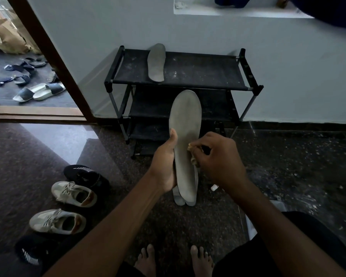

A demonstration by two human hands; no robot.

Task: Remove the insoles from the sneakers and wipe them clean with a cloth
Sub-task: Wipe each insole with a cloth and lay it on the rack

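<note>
Speckled dark floor below, left hand (165, 162) grips grey worn insoles (185, 140); right hand (218, 156) grips cloth (192, 154) against them

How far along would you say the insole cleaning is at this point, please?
One grey insole already lies on the shoe rack, set aside. The left hand holds a stack of insoles upright while the right hand presses a cloth against the front one. The white sneakers on the floor look emptied. The insoles behind the front one probably remain.
</note>
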